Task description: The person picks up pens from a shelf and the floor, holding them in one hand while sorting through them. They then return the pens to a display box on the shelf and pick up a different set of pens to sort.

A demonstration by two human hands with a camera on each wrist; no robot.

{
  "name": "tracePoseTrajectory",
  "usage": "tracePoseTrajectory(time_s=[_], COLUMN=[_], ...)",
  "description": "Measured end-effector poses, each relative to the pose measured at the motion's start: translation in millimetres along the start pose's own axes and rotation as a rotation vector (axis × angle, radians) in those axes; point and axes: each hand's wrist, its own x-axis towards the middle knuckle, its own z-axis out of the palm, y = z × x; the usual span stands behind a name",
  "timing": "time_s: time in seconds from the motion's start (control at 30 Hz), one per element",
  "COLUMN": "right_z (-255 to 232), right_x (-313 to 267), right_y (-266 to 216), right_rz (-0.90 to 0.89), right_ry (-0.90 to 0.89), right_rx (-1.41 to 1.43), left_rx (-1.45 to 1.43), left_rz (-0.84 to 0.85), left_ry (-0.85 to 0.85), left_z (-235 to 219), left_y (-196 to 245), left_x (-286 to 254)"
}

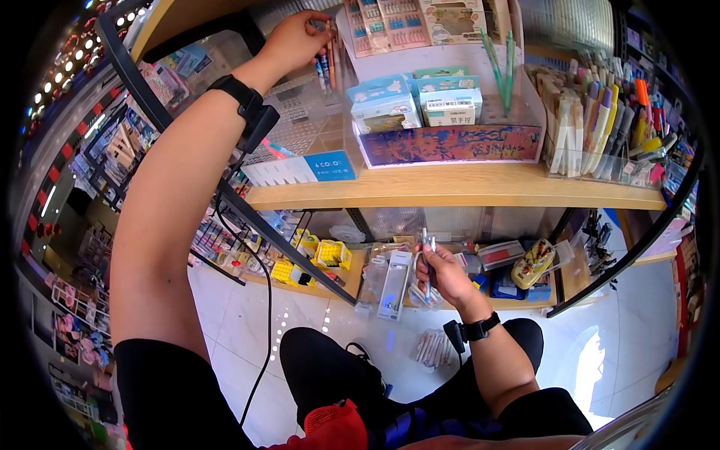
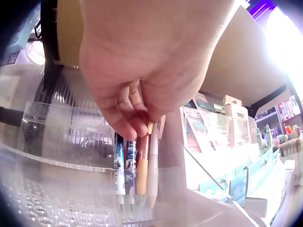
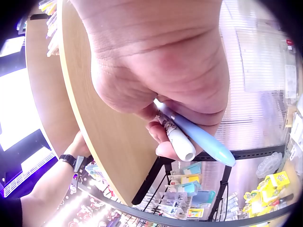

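Note:
My left hand (image 1: 296,41) reaches up to the upper shelf, thumb and fingers pinching the top of an orange-and-brown pen (image 2: 142,175). That pen stands upright in a clear plastic holder (image 2: 75,161), beside blue patterned pens (image 2: 120,165) and a pale pink pen (image 2: 152,182). Lower down, before the lower shelf, my right hand (image 1: 452,277) grips a white patterned pen (image 3: 177,142) and a light blue pen (image 3: 208,142) together. Their far ends are hidden by the palm in the right wrist view.
A white display box (image 1: 450,146) with small cartons fills the middle of the upper shelf (image 1: 450,191). Many pens (image 1: 600,120) crowd a clear bin at right. A black frame post (image 1: 262,217) slants at left. A bundle of pens (image 1: 434,349) lies on the floor.

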Motion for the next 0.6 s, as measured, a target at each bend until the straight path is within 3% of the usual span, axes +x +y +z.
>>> tracePoseTrajectory(time_s=[0.13, 0.33, 0.43, 0.5, 0.57, 0.6], right_z=[-4, -5, -4, -3, 0, -1], right_x=[2, 2, 2, 2, -2, -2], right_y=[3, 4, 4, 1, -1, -2], right_rz=[0.000, 0.001, -0.001, -0.002, 0.000, 0.003], right_ry=[-0.001, 0.000, -0.002, 0.004, 0.007, 0.010], right_rx=[0.000, 0.017, 0.003, -0.011, -0.018, -0.014], left_rx=[-0.069, 0.147, 0.143, 0.201, 0.008, -0.045], left_rz=[0.001, -0.001, 0.019, 0.034, -0.001, 0.084], left_ry=[-0.044, -0.079, -0.043, 0.108, 0.149, 0.113], left_z=[-2, -7, -13, -23, -38, -45], left_y=[-11, -12, -1, 9, 20, 34], left_x=[4, 1, -7, -13, -21, -34])
